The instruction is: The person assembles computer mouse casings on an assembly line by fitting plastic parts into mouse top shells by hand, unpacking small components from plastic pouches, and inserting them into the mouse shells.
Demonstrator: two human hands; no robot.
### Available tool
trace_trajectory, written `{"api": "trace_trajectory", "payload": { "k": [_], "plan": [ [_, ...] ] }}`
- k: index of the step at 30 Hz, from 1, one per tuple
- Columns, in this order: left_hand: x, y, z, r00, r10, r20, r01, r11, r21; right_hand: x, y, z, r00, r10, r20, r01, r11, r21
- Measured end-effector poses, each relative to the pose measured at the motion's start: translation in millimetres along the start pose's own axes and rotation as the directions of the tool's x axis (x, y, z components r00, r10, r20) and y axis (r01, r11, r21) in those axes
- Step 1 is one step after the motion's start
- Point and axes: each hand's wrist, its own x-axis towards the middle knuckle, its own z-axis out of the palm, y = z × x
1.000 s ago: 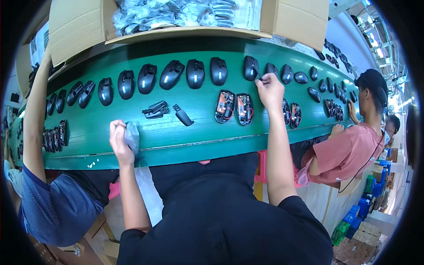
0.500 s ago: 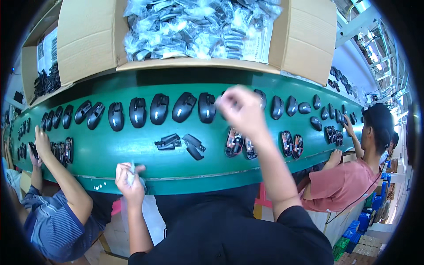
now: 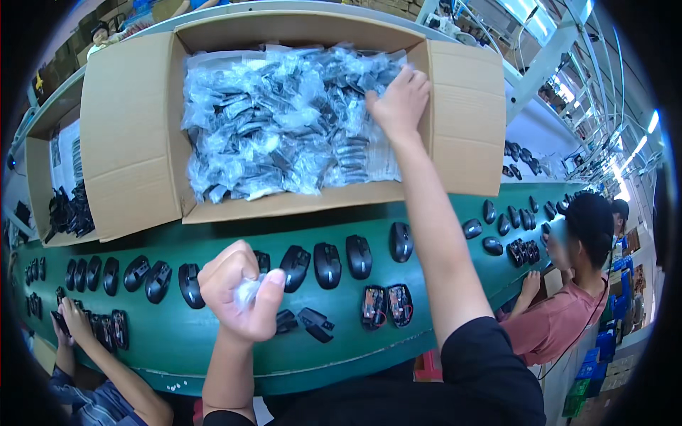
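My left hand (image 3: 241, 292) is raised over the belt, its fingers closed around a crumpled clear plastic bag (image 3: 247, 292). Beneath it, small black plastic mouse parts (image 3: 315, 324) lie on the green surface, partly hidden by the hand. My right hand (image 3: 402, 103) reaches into the cardboard box (image 3: 298, 204), thumb and fingers apart. It touches the bagged dark parts (image 3: 284, 117) at the box's far right; its fingertips are partly hidden. Two opened mouse bases (image 3: 374, 308) with red wiring lie nearer me, below a row of black mouse shells (image 3: 327, 265).
The green belt (image 3: 192, 355) runs across in front of me. Another open box (image 3: 44, 142) stands at the left, holding black parts. A person in a pink shirt (image 3: 561, 319) works at the right. A co-worker's hands (image 3: 74, 319) hold a dark part at the left.
My right hand has gone from the mouse row up into the box. My left hand has risen over the belt, still gripping the plastic. The view has tilted up, showing more of the box.
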Motion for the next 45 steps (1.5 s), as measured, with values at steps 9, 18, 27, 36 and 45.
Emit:
{"api": "trace_trajectory", "payload": {
  "k": [9,18,27,36,45],
  "plan": [
    [43,-22,-2,0.996,-0.022,-0.085,0.013,0.994,-0.105,88,36,13,0.720,-0.150,0.678,0.344,0.925,-0.160],
    [47,-16,-15,0.991,0.026,-0.133,-0.040,0.993,-0.107,76,37,48,0.832,0.091,0.547,-0.039,0.993,-0.108],
    [17,-10,19,0.942,-0.212,0.260,0.169,0.970,0.177,53,73,36,0.887,0.144,0.438,-0.179,0.983,0.040],
    [-150,8,39,0.715,-0.465,0.522,0.361,0.885,0.294,50,59,-9,0.985,-0.024,0.169,0.002,0.991,0.132],
    [-221,0,-22,0.835,-0.525,0.168,0.448,0.824,0.348,47,80,-13,0.984,-0.109,0.142,0.077,0.974,0.212]
  ]
}}
